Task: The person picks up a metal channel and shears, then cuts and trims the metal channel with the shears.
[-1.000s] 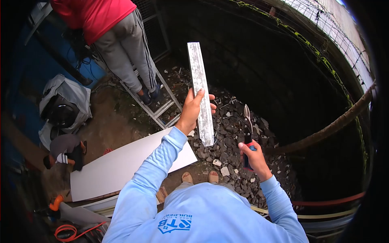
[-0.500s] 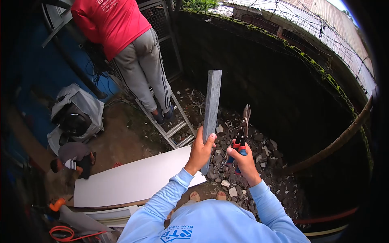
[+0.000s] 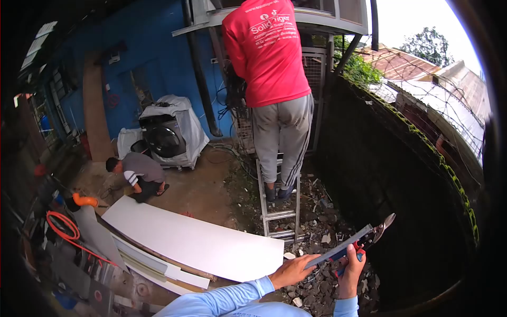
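My left hand point(image 3: 292, 271) is closed round the near end of a short grey metal channel point(image 3: 338, 247), which slants up to the right. Tin snips point(image 3: 381, 229) with red and blue handles are in my right hand point(image 3: 350, 272), its fingers wrapped round the grips. The snips' blades point up and right, just past the channel's far end. Where the two overlap, I cannot tell whether they touch.
A person in a red shirt point(image 3: 274, 58) stands on an aluminium ladder point(image 3: 280, 215) ahead. Another person point(image 3: 141, 174) crouches at the left near a covered washing machine point(image 3: 165, 136). A long white panel point(image 3: 195, 238) lies left of me; rubble point(image 3: 311, 289) covers the ground below. A dark wall point(image 3: 401, 185) runs along the right.
My view has tilted up and turned left. The channel has swung from nearly upright to a low slant, its far end now beside the snips. Both hands keep their hold.
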Demonstrator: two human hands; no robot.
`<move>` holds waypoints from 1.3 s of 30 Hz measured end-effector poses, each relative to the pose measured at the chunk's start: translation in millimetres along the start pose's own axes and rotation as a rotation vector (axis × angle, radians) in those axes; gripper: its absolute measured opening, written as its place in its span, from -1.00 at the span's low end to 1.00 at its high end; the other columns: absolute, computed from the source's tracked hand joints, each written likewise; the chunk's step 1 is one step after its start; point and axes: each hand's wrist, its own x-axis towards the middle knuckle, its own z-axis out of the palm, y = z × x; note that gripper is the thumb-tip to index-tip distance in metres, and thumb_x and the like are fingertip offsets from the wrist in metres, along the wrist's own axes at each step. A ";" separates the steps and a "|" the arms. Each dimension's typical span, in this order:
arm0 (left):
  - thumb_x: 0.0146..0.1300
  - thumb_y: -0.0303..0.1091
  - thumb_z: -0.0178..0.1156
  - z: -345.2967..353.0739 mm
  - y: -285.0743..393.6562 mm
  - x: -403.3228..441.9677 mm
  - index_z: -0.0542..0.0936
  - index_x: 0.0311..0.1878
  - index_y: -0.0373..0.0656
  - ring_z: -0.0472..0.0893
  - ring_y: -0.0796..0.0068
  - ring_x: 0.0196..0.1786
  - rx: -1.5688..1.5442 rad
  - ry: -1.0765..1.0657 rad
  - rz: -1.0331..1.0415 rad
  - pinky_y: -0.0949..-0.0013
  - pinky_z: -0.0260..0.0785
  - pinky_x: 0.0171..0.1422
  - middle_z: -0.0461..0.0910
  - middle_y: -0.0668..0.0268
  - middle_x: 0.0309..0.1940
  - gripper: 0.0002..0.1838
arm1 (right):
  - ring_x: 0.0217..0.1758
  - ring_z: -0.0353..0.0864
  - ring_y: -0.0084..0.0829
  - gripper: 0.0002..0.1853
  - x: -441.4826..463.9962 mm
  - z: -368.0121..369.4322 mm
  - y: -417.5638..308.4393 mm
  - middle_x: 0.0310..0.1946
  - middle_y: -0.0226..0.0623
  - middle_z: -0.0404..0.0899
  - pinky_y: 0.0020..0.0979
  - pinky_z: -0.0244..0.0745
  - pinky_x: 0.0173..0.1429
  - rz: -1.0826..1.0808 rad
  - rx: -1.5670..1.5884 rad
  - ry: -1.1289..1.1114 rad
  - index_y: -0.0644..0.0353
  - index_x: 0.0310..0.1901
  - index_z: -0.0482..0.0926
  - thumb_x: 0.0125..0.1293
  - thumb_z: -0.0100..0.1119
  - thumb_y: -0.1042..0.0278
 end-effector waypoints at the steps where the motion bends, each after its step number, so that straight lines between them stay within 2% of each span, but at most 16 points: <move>1: 0.62 -0.23 0.25 -4.6 -0.1 -2.9 0.43 0.61 -0.06 0.75 -0.16 0.14 0.061 -0.044 -0.048 -0.08 0.64 0.18 0.69 -0.02 0.22 -0.43 | -0.24 0.67 -0.58 -0.65 5.4 -9.5 11.3 -0.16 -0.47 0.70 -0.41 0.61 -0.11 0.018 0.021 -0.064 0.14 0.12 0.61 0.46 0.52 0.22; 5: 0.55 -0.36 0.28 -6.1 -22.7 -23.2 0.36 0.65 -0.09 0.73 -0.09 0.10 0.100 -0.014 0.066 -0.07 0.61 0.15 0.64 0.02 0.12 -0.34 | -0.07 0.75 -0.42 -0.55 -4.5 1.8 17.1 -0.11 -0.37 0.68 -0.23 0.79 -0.01 0.083 -0.132 -0.100 0.14 0.13 0.59 0.46 0.51 0.01; 9: 0.45 -0.39 0.35 -2.9 -42.1 -45.1 0.31 0.69 -0.14 0.68 0.02 0.11 0.163 -0.012 0.049 0.01 0.54 0.21 0.59 0.08 0.13 -0.22 | -0.08 0.63 -0.44 -0.63 -46.8 40.6 -0.6 -0.05 -0.29 0.70 -0.34 0.60 -0.03 0.065 -0.196 -0.033 0.32 0.16 0.66 0.56 0.41 0.19; 15: 0.53 -0.24 0.37 -22.7 -1.1 -78.0 0.37 0.68 -0.17 0.60 0.11 0.25 0.245 0.280 0.162 0.05 0.49 0.32 0.58 0.13 0.19 -0.27 | -0.06 0.67 -0.36 -0.56 -37.2 29.5 36.0 -0.01 -0.23 0.72 -0.28 0.62 -0.04 0.171 -0.152 -0.007 0.33 0.19 0.64 0.58 0.37 0.08; 16: 0.57 -0.24 0.34 -21.5 5.0 -84.3 0.55 0.49 -0.21 0.66 0.18 0.08 0.163 0.382 0.221 0.13 0.53 0.19 0.61 0.17 0.05 -0.47 | 0.04 0.66 -0.31 -0.56 -39.1 33.7 29.1 0.06 -0.23 0.71 -0.21 0.62 0.04 0.222 -0.142 -0.003 0.27 0.22 0.64 0.60 0.31 0.03; 19: 0.63 -0.24 0.28 -21.5 22.6 -114.4 0.69 0.28 -0.26 0.71 0.30 -0.10 -0.216 0.181 0.018 0.22 0.56 0.01 0.68 0.22 -0.09 -0.66 | 0.22 0.60 -0.26 -0.58 -29.5 29.6 24.2 0.16 -0.24 0.68 -0.10 0.58 0.19 0.371 0.011 0.072 0.20 0.24 0.66 0.62 0.25 0.02; 20: 0.69 -0.19 0.22 -15.6 27.4 -122.6 0.74 0.13 -0.28 0.69 0.49 -0.27 -0.260 0.268 0.086 0.32 0.53 -0.15 0.71 0.26 -0.21 -0.68 | 0.34 0.54 -0.24 -0.59 -25.9 23.3 28.9 0.24 -0.26 0.65 -0.02 0.50 0.34 0.364 0.041 0.086 0.14 0.25 0.67 0.63 0.20 0.00; 23: 0.73 -0.13 0.18 7.9 -8.4 -140.1 0.76 0.11 -0.27 0.65 0.60 -0.29 -0.545 0.007 -0.350 0.38 0.51 -0.21 0.73 0.28 -0.18 -0.63 | 0.45 0.46 -0.17 -0.43 -6.3 -18.5 43.1 0.44 -0.16 0.50 -0.03 0.49 0.41 0.284 -0.040 0.113 0.16 0.51 0.48 0.61 0.22 0.07; 25: 0.75 -0.03 0.15 19.7 -14.4 -147.5 0.61 0.41 -0.25 0.63 0.65 -0.27 -0.917 0.216 -0.460 0.53 0.49 -0.29 0.69 0.37 -0.12 -0.51 | 0.50 0.42 -0.18 -0.35 26.8 -94.2 100.9 0.49 -0.11 0.44 -0.03 0.54 0.37 -0.021 -0.306 -0.096 0.21 0.57 0.40 0.57 0.29 0.16; 26: 0.74 0.01 0.14 14.8 -18.8 -143.9 0.42 0.58 -0.20 0.64 0.56 -0.04 -0.940 0.281 -0.502 0.52 0.53 -0.20 0.60 0.31 0.08 -0.41 | 0.52 0.40 -0.18 -0.31 35.7 -113.6 119.1 0.51 -0.08 0.41 -0.04 0.56 0.35 -0.178 -0.433 -0.202 0.23 0.61 0.36 0.55 0.33 0.21; 27: 0.74 0.05 0.13 12.5 -24.3 -138.9 0.23 0.74 -0.15 0.65 0.47 0.19 -0.963 0.346 -0.544 0.52 0.57 -0.11 0.51 0.25 0.29 -0.27 | 0.53 0.39 -0.19 -0.29 35.4 -109.1 116.3 0.52 -0.07 0.41 -0.04 0.58 0.33 -0.016 -0.314 -0.124 0.27 0.60 0.35 0.52 0.37 0.25; 28: 0.73 0.03 0.16 4.5 -18.6 -134.9 0.13 0.77 -0.17 0.64 0.43 0.21 -1.009 0.437 -0.473 0.45 0.60 -0.03 0.49 0.21 0.32 -0.21 | 0.53 0.39 -0.20 -0.26 33.4 -98.2 109.7 0.53 -0.06 0.40 -0.04 0.60 0.30 0.145 -0.195 -0.044 0.30 0.60 0.35 0.49 0.40 0.30; 34: 0.73 -0.29 0.17 -16.0 -22.1 -114.2 0.36 0.66 -0.21 0.58 0.54 0.23 -0.865 0.653 -0.224 0.35 0.51 0.36 0.53 0.30 0.44 -0.45 | 0.16 0.75 -0.24 -0.50 37.2 -61.6 143.1 0.09 -0.23 0.72 -0.04 0.78 0.24 0.721 0.409 0.035 0.14 0.21 0.60 0.45 0.52 0.00; 35: 0.71 -0.31 0.20 -19.2 -25.1 -108.4 0.38 0.64 -0.23 0.59 0.50 0.30 -0.884 0.697 -0.153 0.32 0.48 0.42 0.57 0.26 0.42 -0.45 | 0.33 0.70 -0.12 -0.45 33.2 -57.9 147.1 0.26 -0.15 0.70 0.06 0.71 0.38 0.818 0.496 -0.005 0.13 0.27 0.61 0.43 0.53 -0.01; 36: 0.70 -0.34 0.21 -24.5 -20.0 -97.6 0.38 0.62 -0.25 0.60 0.42 0.38 -0.845 0.798 -0.125 0.29 0.43 0.51 0.61 0.17 0.42 -0.46 | 0.11 0.76 -0.23 -0.55 -6.5 -4.6 109.1 0.06 -0.22 0.74 -0.13 0.75 0.18 0.789 0.446 0.101 0.17 0.09 0.60 0.43 0.55 0.02; 39: 0.61 -0.31 0.34 -43.7 -30.6 -74.1 0.56 0.37 -0.20 0.62 0.27 0.43 -0.943 0.844 0.000 0.19 0.32 0.64 0.67 0.07 0.39 -0.62 | 0.22 0.71 -0.14 -0.50 -8.5 -7.9 135.6 0.13 -0.17 0.71 0.08 0.66 0.40 0.882 0.592 0.084 0.20 0.16 0.60 0.44 0.52 0.01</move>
